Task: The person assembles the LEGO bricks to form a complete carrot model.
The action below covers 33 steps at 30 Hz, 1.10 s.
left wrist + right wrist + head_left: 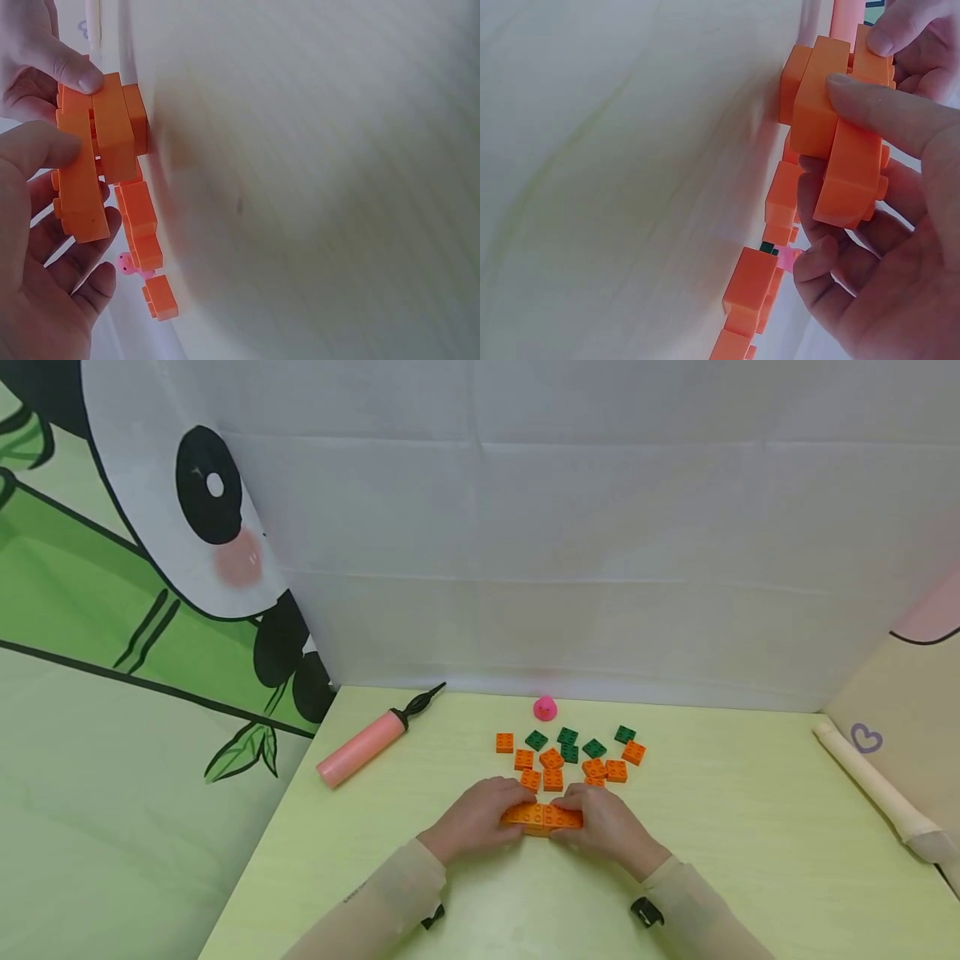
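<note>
Both hands hold a joined piece of orange toy building bricks (542,817), studs up. Two bricks sit end to end on top, with an orange brick (116,131) below bridging them. The left hand (483,814) pinches the left end, its thumb on the near side. On the right end, the right hand (606,827) grips with thumb and fingers; its thumb also presses the lower brick in the right wrist view. Just beyond lie loose orange bricks (552,779) and green bricks (536,740). Some bricks are partly hidden behind the hands.
A small pink toy (545,708) stands behind the bricks. A pink hand pump (363,747) with a black nozzle lies at the left of the table (735,827). Along the right edge rests a pale rolled tube (873,781). A white sheet (570,527) hangs behind.
</note>
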{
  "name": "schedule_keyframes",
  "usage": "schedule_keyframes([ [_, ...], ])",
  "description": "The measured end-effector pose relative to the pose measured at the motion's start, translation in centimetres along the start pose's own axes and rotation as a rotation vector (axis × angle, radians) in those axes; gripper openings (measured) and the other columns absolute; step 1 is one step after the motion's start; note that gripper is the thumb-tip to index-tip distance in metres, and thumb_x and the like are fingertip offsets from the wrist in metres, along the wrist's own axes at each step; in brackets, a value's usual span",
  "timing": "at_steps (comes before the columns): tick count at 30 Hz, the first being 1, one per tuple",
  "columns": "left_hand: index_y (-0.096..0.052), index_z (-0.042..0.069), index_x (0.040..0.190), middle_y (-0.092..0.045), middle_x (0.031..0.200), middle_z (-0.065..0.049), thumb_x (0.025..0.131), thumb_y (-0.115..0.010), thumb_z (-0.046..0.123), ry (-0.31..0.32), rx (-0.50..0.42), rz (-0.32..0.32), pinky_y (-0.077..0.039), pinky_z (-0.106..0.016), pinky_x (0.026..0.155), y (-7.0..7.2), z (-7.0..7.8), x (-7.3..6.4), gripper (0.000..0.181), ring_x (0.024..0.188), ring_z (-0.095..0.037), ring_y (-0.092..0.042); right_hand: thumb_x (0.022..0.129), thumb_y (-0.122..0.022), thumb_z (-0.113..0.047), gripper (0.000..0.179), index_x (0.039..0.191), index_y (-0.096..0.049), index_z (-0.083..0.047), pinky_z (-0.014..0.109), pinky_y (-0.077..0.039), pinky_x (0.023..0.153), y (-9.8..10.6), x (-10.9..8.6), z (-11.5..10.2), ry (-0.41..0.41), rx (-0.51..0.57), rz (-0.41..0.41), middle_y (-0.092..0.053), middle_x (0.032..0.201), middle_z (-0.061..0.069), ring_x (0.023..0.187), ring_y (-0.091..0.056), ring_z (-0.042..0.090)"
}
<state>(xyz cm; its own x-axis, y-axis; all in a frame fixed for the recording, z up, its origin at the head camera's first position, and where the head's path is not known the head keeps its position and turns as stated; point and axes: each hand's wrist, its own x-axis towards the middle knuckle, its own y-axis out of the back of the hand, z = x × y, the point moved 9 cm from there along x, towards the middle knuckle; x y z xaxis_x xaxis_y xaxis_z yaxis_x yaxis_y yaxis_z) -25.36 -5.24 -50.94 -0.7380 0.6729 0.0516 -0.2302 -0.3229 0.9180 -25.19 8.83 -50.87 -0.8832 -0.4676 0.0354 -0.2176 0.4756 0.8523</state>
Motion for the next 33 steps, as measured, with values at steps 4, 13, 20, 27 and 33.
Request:
schedule_keyframes([
  [4,-0.070,0.019,0.129,-0.068,0.124,0.009,0.097,-0.075,0.030,-0.010,0.004,0.004,-0.045,-0.036,0.110,-0.17,0.15,0.09,0.034,0.119,-0.016,-0.061,0.082,-0.091,-0.027,0.041,0.116,-0.080,-0.006,0.034,-0.054,0.079,-0.08,-0.02,0.04,-0.002,-0.005,-0.005,-0.066,0.098,-0.008,0.084,-0.056,0.011],
  [13,-0.071,0.018,0.129,-0.069,0.126,0.008,0.102,-0.069,0.037,0.019,-0.029,-0.003,-0.043,-0.038,0.113,-0.30,0.32,0.25,0.033,0.126,-0.017,-0.060,0.082,-0.091,-0.028,0.042,0.117,-0.080,-0.006,0.034,-0.054,0.080,-0.19,0.05,0.17,-0.012,-0.011,-0.007,-0.066,0.098,-0.008,0.084,-0.056,0.011],
  [20,-0.073,0.016,0.127,-0.071,0.125,0.007,0.101,-0.071,0.036,0.028,-0.021,-0.007,-0.044,-0.040,0.111,0.03,0.59,0.43,0.033,0.123,-0.017,-0.062,0.082,-0.091,-0.027,0.041,0.116,-0.080,-0.006,0.034,-0.054,0.079,-0.17,0.04,0.22,-0.015,0.004,-0.006,-0.066,0.098,-0.008,0.084,-0.056,0.011],
  [27,-0.075,0.017,0.125,-0.072,0.121,0.008,0.099,-0.074,0.035,0.044,-0.041,-0.002,-0.048,-0.039,0.107,0.04,0.49,0.52,0.032,0.118,-0.016,-0.065,0.082,-0.091,-0.026,0.041,0.115,-0.080,-0.005,0.035,-0.054,0.079,-0.12,-0.02,0.19,-0.002,0.005,0.003,-0.066,0.098,-0.008,0.084,-0.056,0.012],
  [33,-0.076,0.018,0.124,-0.073,0.118,0.010,0.098,-0.075,0.035,0.052,-0.075,0.001,-0.049,-0.037,0.105,0.12,0.29,0.58,0.031,0.113,-0.013,-0.066,0.082,-0.091,-0.026,0.040,0.115,-0.080,-0.006,0.035,-0.054,0.080,-0.10,-0.02,0.12,0.007,0.007,0.004,-0.066,0.097,-0.008,0.085,-0.056,0.012],
])
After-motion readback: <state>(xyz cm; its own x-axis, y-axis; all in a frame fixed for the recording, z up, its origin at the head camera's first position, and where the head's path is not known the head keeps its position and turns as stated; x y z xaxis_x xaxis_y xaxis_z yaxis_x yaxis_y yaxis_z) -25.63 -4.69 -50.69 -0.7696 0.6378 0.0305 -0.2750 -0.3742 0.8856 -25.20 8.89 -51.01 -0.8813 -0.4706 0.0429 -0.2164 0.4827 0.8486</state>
